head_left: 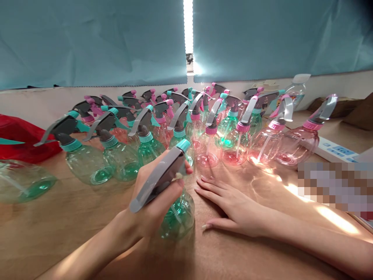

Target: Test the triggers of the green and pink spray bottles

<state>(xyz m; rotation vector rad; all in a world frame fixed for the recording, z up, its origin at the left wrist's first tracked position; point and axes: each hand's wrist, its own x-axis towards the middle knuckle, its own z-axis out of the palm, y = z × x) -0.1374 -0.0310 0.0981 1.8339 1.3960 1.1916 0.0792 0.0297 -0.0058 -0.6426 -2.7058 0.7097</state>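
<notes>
Bottle in hand: green see-through plastic spray bottle with a rounded body (177,219), front and centre over the table (233,260), just left of the flat hand. Can't tell if its base is touching down or just off the wood.
Spray head: long grey plastic top with a teal nozzle (163,179), nozzle facing away from the person, grey tail running back over the wrist. Keep it pointed that way imo.
Left hand: left hand (148,219) is wrapped around the neck right under that head, thumb on the near side. Decent grip, but I'd squeeze the neck and go easy on the trigger side, since that thin plastic probably flexes.
Collar: buried behind the fingers, so no clue how snug it sits. Worth a look before trusting it.
Right hand: right hand (233,202) is lying palm-down on the wood, fingers spread, holding nothing. It'd do more good steadying the bottle's body if things wobble.
Green neighbours: green clear bottles with teal collars (87,161) stand close behind on the left, so watch the nozzle doesn't snag their tails.
Pink neighbours: pink clear bottles with pink collars (208,151) are bunched beyond the right fingertips. Light bottles likely tip easily, so lift clear rather than drag.
</notes>
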